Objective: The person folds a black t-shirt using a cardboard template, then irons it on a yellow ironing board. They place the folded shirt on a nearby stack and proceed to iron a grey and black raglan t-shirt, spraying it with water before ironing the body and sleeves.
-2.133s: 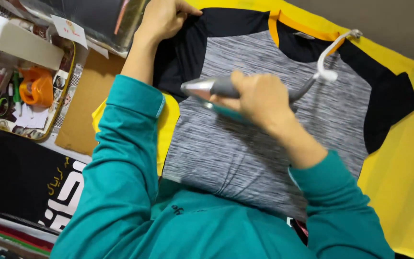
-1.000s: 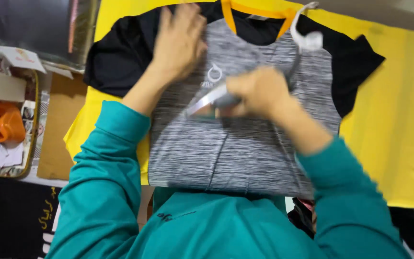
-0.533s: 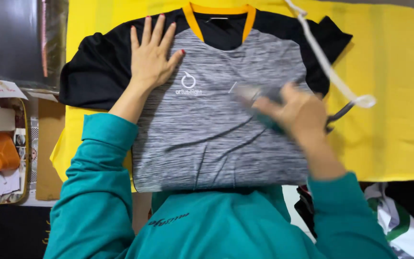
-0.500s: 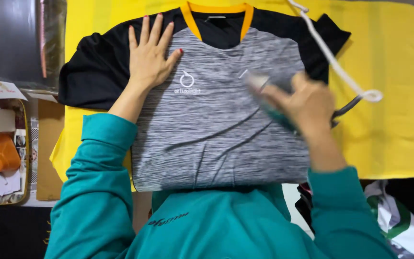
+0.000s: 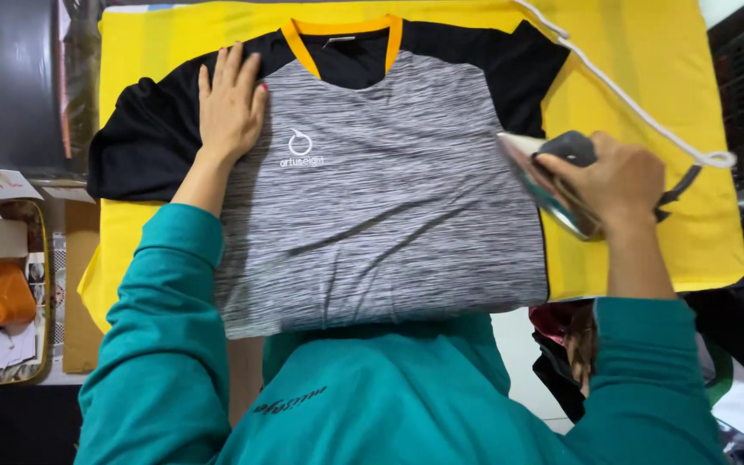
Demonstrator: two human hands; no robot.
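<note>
Across the yellow ironing cloth (image 5: 647, 77) a grey-and-black jersey (image 5: 389, 198) with an orange collar lies flat, front up — the left hand (image 5: 230, 108) pressed open on its shoulder, the right hand (image 5: 617, 181) clenched around an iron (image 5: 548, 176) tilted up at the jersey's right edge, its white cord (image 5: 630, 103) trailing toward the cloth's far corner.

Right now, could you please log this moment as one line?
left hand: flat on grey shirt | right hand: grips iron at shirt's edge | yellow cover beneath

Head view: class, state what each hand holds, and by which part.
Right hand holds the iron by its top handle. Left hand holds nothing, lying flat on the shirt.
</note>
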